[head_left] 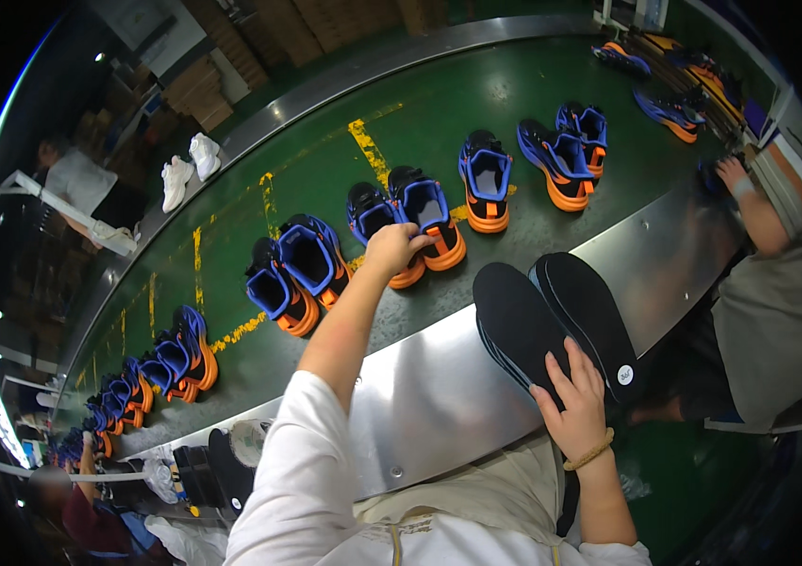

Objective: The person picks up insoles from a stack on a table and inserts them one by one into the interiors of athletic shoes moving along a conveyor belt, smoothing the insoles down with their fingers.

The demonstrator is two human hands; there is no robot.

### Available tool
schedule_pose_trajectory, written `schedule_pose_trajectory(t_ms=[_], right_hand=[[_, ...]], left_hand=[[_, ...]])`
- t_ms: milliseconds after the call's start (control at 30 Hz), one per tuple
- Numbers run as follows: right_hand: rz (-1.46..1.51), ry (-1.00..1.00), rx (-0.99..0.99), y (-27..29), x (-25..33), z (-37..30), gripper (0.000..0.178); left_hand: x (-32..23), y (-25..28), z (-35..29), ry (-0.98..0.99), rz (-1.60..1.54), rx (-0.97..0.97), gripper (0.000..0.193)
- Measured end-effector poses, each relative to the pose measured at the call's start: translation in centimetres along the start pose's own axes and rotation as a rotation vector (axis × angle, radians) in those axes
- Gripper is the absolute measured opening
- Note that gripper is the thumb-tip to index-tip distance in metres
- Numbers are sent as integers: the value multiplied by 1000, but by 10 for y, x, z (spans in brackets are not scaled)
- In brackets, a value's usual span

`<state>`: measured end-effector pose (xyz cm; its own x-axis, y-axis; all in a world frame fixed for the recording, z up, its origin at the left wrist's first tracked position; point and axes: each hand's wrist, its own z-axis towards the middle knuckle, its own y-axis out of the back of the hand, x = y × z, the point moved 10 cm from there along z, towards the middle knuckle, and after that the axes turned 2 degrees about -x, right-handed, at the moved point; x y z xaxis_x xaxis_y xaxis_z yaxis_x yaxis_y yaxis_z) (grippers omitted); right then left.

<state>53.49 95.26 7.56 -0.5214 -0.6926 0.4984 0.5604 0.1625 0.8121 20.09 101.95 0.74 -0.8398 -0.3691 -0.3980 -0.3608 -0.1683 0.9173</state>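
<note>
My left hand reaches forward to a pair of blue, black and orange sneakers, its fingers closed at the heel collar of the right sneaker. Part of the left sneaker is hidden behind that hand. Close to my body, my right hand rests with fingers apart on two side-by-side stacks of black insoles. The left stack lies under the fingers and thumb; the right stack carries a round white sticker near its heel.
More matching sneakers line the green conveyor belt to both sides. A metal ledge runs along its near edge. White shoes stand on the far rim. A co-worker's arm is at right; another person sits lower left.
</note>
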Motion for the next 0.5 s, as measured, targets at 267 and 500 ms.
schedule_pose_trajectory(t_ms=[267,500], right_hand=[[40,-81,156,-6,-13,11,57],[-119,-76,335,-10,-10,23,64]], left_hand=[[-32,39,-147,6,-190,262,38],[-98,7,-294,-9,-194,-17,35]])
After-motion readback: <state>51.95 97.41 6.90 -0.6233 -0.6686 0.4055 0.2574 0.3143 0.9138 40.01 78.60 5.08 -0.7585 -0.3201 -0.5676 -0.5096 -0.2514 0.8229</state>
